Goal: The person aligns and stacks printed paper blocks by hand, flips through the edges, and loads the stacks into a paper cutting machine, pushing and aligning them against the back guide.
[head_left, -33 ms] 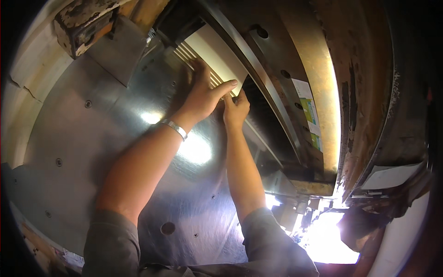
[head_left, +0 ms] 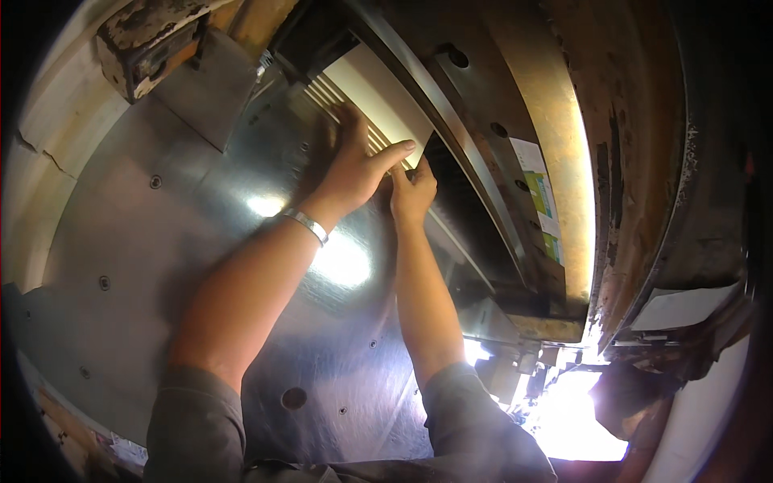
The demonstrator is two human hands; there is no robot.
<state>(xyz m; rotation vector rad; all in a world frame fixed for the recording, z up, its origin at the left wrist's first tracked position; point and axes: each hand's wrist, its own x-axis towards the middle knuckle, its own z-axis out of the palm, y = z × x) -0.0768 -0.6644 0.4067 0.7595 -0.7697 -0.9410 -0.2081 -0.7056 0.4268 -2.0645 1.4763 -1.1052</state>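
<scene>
A stack of pale, cream-white sheets [head_left: 378, 88], probably paper, lies at the far middle, under the machine's long metal bar. Striped layers show along its near side. My left hand [head_left: 354, 161], with a silver band at the wrist, presses against that side; its thumb stretches over the near corner and its other fingertips are partly hidden. At the same corner, my right hand [head_left: 413, 191] holds the stack's end between thumb and fingers. The two hands nearly touch. Both forearms reach across the smooth metal table [head_left: 225, 322].
The long metal bar [head_left: 451, 133] and a brass-coloured beam [head_left: 555, 105] run along the right, with a dark slot beneath. A worn metal block [head_left: 149, 48] stands at the far left beside a grey plate [head_left: 211, 84]. Bright light glares at lower right, near a white sheet [head_left: 684, 307].
</scene>
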